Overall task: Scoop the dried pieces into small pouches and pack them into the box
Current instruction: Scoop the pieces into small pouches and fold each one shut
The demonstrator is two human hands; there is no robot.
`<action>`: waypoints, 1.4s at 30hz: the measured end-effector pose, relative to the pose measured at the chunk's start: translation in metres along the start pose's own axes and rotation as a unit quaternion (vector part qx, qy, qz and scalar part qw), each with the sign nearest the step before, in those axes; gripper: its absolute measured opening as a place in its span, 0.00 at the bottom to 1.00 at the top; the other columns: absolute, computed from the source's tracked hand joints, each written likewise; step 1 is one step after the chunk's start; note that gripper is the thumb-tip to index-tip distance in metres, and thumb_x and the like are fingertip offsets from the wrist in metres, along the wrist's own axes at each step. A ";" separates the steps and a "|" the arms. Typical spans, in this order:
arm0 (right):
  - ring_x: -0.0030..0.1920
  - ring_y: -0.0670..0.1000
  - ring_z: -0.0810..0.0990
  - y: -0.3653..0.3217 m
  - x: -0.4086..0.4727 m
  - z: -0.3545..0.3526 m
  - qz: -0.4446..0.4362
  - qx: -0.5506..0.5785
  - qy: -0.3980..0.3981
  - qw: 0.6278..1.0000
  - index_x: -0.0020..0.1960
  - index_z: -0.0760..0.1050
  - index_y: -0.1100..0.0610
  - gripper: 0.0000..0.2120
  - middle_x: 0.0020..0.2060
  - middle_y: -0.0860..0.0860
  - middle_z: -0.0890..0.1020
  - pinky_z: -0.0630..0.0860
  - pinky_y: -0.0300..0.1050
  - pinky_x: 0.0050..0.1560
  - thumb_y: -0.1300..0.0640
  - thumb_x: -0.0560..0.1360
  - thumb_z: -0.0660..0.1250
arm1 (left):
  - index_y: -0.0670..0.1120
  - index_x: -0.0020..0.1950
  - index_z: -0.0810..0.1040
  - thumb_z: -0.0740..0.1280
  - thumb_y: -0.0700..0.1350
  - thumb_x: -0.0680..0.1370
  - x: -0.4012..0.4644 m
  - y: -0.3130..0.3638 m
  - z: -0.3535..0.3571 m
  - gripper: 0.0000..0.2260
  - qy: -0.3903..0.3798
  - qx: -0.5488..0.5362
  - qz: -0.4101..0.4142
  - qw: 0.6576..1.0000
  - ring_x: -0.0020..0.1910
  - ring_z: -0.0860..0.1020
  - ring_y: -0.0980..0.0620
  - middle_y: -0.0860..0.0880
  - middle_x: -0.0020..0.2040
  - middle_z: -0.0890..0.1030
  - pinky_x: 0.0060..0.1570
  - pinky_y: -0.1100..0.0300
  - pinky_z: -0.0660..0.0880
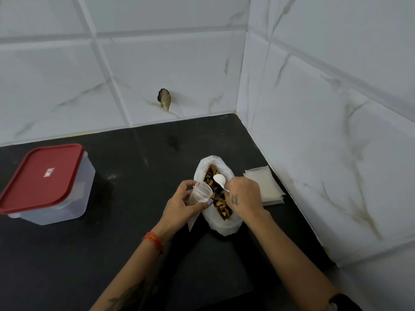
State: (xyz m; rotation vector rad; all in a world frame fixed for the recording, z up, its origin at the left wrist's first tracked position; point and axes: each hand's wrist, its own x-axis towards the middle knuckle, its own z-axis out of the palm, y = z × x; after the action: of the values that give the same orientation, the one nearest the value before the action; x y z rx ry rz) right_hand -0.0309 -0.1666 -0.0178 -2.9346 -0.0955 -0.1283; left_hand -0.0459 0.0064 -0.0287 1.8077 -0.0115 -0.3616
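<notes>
Nearest to me, my left hand holds one small pouch, the fingers curled around its mouth so that it stays open, just beside the big bag. My right hand grips the handle of one white spoon, and its bowl hangs over the dried pieces inside the bag; the bowl looks empty. I judge the pouch to be thin, soft and very light, so it will collapse easily; the best hold is at the rim, pinched on two sides. The pieces look dry, light and loose, so they can slide off the spoon if it tilts. The bag is also soft, with rolled-down walls, and stands on the black worktop.

Just behind my right hand lies a small stack of flat spare pouches; I cannot count them exactly. Further left, well apart, stands one clear box with its red lid closed, so nothing can go in until it is opened.
</notes>
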 end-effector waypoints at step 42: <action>0.27 0.41 0.77 0.025 0.012 -0.010 0.209 0.450 -0.181 0.849 0.43 0.83 0.61 0.06 0.26 0.45 0.82 0.72 0.33 0.31 0.59 0.72 0.71 | 0.58 0.57 0.71 0.76 0.53 0.63 0.004 0.001 0.002 0.26 -0.012 -0.019 0.003 1.000 0.55 0.79 0.56 0.54 0.54 0.81 0.54 0.58 0.76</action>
State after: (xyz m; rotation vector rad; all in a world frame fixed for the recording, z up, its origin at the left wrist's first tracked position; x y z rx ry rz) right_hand -0.0182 -0.1922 -0.0123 -1.9344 0.3397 0.4250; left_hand -0.0426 0.0034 -0.0297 1.7657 -0.0275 -0.3774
